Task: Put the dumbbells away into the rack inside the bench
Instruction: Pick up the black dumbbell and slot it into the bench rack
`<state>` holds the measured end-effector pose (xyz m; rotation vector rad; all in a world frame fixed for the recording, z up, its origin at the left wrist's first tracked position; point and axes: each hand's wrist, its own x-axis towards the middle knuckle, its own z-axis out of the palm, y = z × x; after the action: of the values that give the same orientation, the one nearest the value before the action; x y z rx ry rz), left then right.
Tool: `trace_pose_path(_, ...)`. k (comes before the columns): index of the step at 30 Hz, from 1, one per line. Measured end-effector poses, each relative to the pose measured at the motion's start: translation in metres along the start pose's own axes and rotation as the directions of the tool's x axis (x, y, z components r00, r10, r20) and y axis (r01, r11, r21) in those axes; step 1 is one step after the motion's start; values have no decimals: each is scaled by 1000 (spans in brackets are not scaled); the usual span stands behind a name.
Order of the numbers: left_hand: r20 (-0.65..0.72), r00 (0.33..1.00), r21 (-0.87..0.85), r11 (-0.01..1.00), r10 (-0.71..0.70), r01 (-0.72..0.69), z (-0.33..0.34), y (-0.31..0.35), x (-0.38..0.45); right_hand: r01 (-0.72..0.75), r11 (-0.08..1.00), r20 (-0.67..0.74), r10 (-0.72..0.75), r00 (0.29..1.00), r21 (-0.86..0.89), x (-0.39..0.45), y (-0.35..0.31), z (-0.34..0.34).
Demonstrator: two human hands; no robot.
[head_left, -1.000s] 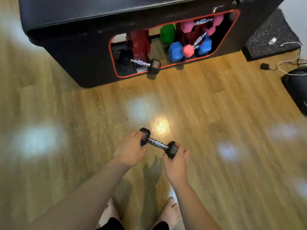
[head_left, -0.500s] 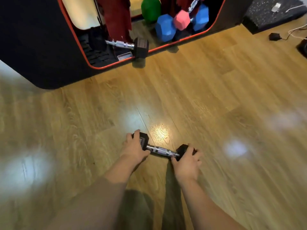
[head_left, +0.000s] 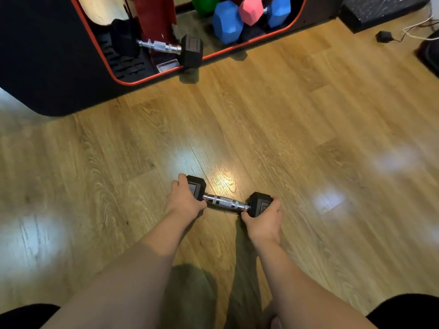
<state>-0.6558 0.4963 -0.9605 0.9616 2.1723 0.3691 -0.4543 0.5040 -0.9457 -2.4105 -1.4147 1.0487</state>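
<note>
1. A black hex dumbbell (head_left: 225,202) with a chrome handle lies low over the wooden floor (head_left: 297,129), near the middle of the view, well apart from the bench (head_left: 47,67).
2. The left hand (head_left: 184,201) grips its left head, fingers curled round it.
3. The right hand (head_left: 263,219) grips the right head, fingers wrapped over the end.
4. At the far side, the bench's red-edged opening holds a second black dumbbell (head_left: 171,47), its right head at the rim.
5. Further right inside sit blue dumbbells (head_left: 226,21) and a pink dumbbell (head_left: 250,9).
</note>
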Motion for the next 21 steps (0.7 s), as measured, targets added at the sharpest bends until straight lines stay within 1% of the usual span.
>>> trace_pose_path(6, 9, 1000, 2, 1000, -27, 27, -7, 6, -1, -25, 999, 16, 25, 1000, 34, 1, 1, -1)
trace_pose_path(11, -53, 998, 30, 999, -38, 40, -21, 18, -5, -25, 996, 35, 22, 999, 81, 7, -6, -4)
trace_pose_path(14, -107, 994, 27, 999, -22, 25, -50, 34, 2, 31, 993, 33, -35, 999, 118, 19, -32, -9)
trace_pose_path(16, -161, 987, 50, 999, -5, 13, -78, 52, 5, 82, 980, 32, -90, 995, 180, 25, -56, -18)
trace_pose_path(19, -232, 973, 126, 992, 13, 17, -134, 90, 5, 171, 936, 49, -195, 979, 307, 25, -107, -44)
trace_pose_path(21, -275, 960, 127, 992, 40, -5, -174, 121, 3, 221, 911, 60, -257, 964, 349, 25, -142, -65)
